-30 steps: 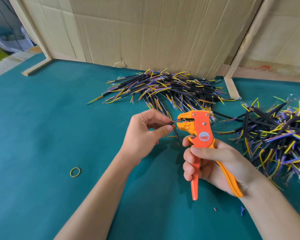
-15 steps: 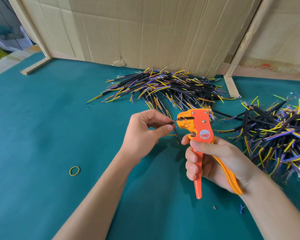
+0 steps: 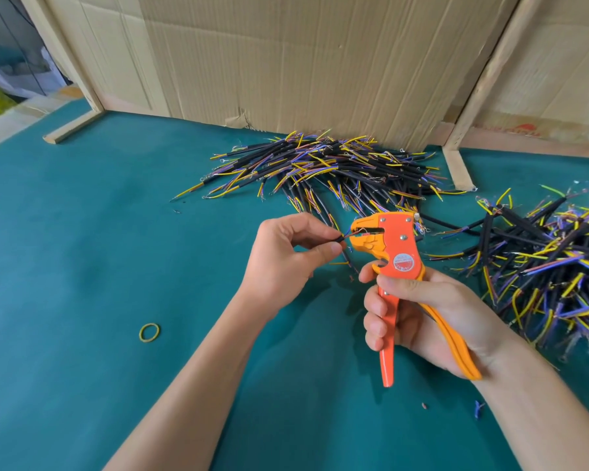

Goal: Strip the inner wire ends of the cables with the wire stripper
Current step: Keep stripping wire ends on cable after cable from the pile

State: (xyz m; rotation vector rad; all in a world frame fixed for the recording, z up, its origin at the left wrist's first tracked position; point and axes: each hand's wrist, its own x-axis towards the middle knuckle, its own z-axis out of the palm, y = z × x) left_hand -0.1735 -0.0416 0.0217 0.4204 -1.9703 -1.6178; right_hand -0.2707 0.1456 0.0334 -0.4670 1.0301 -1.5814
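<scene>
Left hand (image 3: pixel 279 256): fingers & thumb curled, pinching one black cable (image 3: pixel 440 239) near its end; cable tail runs down past the thumb toward the bench (image 3: pixel 82 266).
Right hand (image 3: pixel 419 311): wrapped round both handles of the orange wire stripper (image 3: pixel 397 248); handles apart, so squeeze judged not yet made.
Stripper head: just right of the left fingertips, jaws pointing at them; thin inner wires from the cable end sit in the jaw slot. How deep they sit: cannot tell.
Risk 1, wires too shallow: blade bites near the tip, strips little or slips off. Cause: short feed w/ the pinch close to the jaws.
Risk 2, wires too deep: jaws catch the black sheath, not only the inner ends. Cause: sheath end is almost touching the jaw mouth.
Risk 3, cable pulls through the pinch on squeeze: grip is fingertip-only, so insulation may stretch rather than cut.
Risk 4, fingertip nip: left thumb & forefinger lie just beside the closing jaws.
Far pile (image 3: pixel 337 168): beyond both hands, by the cardboard (image 3: pixel 303 62).
Right pile (image 3: pixel 551 260): just right of the right hand; which pile is done, cannot tell.
Rubber band (image 3: pixel 149 332): on bench, left of the left forearm, well apart.
</scene>
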